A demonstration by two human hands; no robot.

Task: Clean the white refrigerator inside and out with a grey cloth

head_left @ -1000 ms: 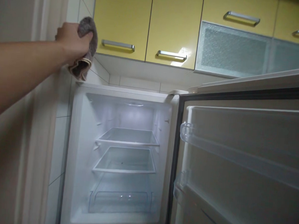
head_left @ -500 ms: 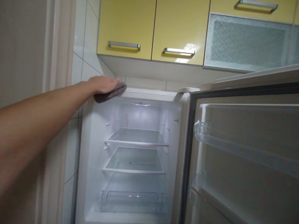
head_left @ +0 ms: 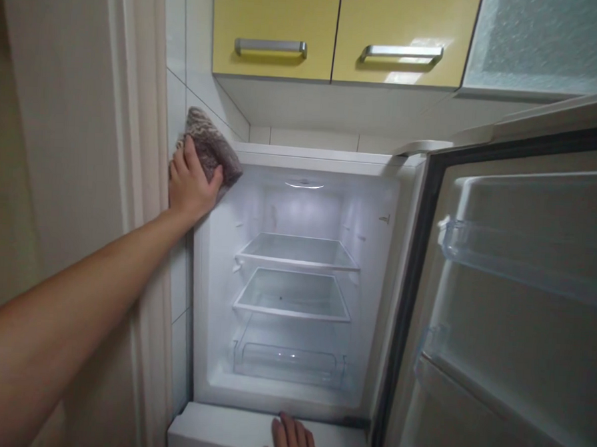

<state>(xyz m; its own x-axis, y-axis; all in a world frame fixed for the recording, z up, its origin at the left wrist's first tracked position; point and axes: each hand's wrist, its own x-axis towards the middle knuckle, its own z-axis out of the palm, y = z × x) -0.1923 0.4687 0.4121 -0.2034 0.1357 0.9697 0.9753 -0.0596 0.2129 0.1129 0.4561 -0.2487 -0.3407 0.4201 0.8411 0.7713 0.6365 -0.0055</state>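
My left hand (head_left: 193, 190) is closed on a grey-brown patterned cloth (head_left: 209, 142). It presses the cloth against the upper left front corner of the fridge (head_left: 306, 158), beside the tiled wall. At the bottom of the view, my right hand (head_left: 294, 442) lies with its fingers stretched out on the white lower door (head_left: 228, 425) below the open compartment. Inside, two glass shelves (head_left: 294, 311) and a clear drawer (head_left: 288, 366) are lit from above. The rest of the right arm is out of view.
The fridge's upper door (head_left: 514, 315), with clear bins (head_left: 507, 261), stands swung open on the right. Yellow cupboards (head_left: 274, 22) hang above the fridge. A door frame (head_left: 142, 142) and white tiles (head_left: 177, 104) run close along the left side.
My left hand has turned and slid the cloth from the fridge's top front edge to its left corner. My right hand has come into view below. The camera has tilted down and turned left.
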